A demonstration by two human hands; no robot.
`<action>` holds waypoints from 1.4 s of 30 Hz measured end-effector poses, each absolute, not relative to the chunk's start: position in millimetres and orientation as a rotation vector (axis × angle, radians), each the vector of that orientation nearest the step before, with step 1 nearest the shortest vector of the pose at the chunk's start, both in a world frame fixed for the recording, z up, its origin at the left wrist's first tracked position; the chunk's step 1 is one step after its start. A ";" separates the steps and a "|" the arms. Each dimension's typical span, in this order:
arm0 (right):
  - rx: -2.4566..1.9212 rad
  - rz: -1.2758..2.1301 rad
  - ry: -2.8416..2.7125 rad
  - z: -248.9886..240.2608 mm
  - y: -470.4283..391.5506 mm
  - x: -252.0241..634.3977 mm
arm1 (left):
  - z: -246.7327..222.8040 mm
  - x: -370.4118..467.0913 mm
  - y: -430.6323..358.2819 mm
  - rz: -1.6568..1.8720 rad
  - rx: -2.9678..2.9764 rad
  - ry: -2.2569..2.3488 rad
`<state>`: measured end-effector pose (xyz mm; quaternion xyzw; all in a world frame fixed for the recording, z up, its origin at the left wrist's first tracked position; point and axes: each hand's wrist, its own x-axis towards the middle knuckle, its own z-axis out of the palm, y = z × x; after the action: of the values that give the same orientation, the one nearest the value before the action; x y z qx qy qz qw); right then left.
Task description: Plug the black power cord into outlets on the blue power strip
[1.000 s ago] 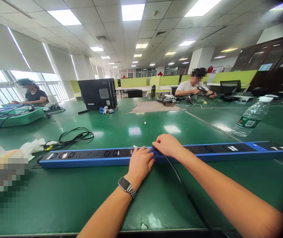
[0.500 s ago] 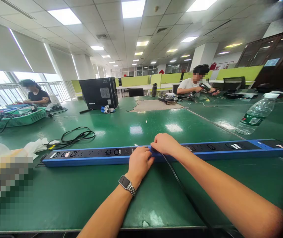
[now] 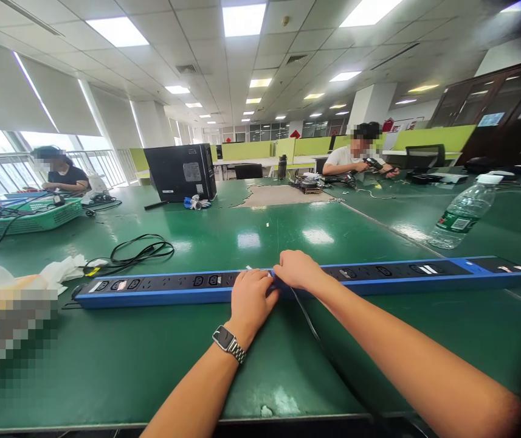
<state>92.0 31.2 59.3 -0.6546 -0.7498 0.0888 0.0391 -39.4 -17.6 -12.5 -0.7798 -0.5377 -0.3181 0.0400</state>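
If the left hand (image 3: 251, 299), finger grip unclear, slips, the right hand (image 3: 298, 267), closed on the thin black cable (image 3: 307, 319), could skew the long blue-and-black socket strip (image 3: 369, 272).

The power strip (image 3: 369, 285) is cased in blue; its socket face (image 3: 169, 283) is finished in black, marked with white labels (image 3: 428, 269). Black is shown by the power cord (image 3: 311, 325) and computer tower (image 3: 169, 173). The tabletop (image 3: 214, 240) is coated green, broken by a beige patch (image 3: 278, 196). The clear water bottle (image 3: 476, 198) is capped in white and banded with a green label (image 3: 454, 222).
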 end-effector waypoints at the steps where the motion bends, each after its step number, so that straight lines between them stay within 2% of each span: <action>1: -2.003 0.282 -2.276 58.0 29.8 91.8 | -11.9 -38.4 -17.5 -0.995 -2.382 -1.673; 5: -1.980 0.341 -2.175 55.2 24.5 94.0 | -10.3 -28.2 -15.5 -1.014 -2.371 -1.739; 10: -1.642 0.699 -2.047 42.0 24.1 122.0 | -8.2 -12.1 -9.3 -0.942 -2.370 -1.768; 15: -1.672 0.106 -1.754 8.6 28.0 152.8 | -3.2 -5.0 -5.0 -0.907 -2.344 -1.781; 18: -1.737 -0.056 -1.773 -7.4 31.4 155.2 | -1.8 -3.8 -4.5 -0.916 -2.374 -1.793; 23: -1.810 -0.108 -1.837 -12.2 32.6 148.8 | -0.8 -4.8 -5.2 -0.937 -2.410 -1.772; 30: -1.845 -0.109 -1.892 -9.0 31.1 149.7 | 10.4 -4.5 -2.3 -1.326 -2.187 -1.883; 42: -1.844 -0.128 -1.888 -10.4 31.5 152.9 | -1.3 -93.3 -15.5 -1.083 -2.244 -1.821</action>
<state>152.9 31.5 -10.4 -0.6763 -0.6923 -0.0471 0.2473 -93.3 -15.5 -1.3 -0.7268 -0.5899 -0.3507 0.0278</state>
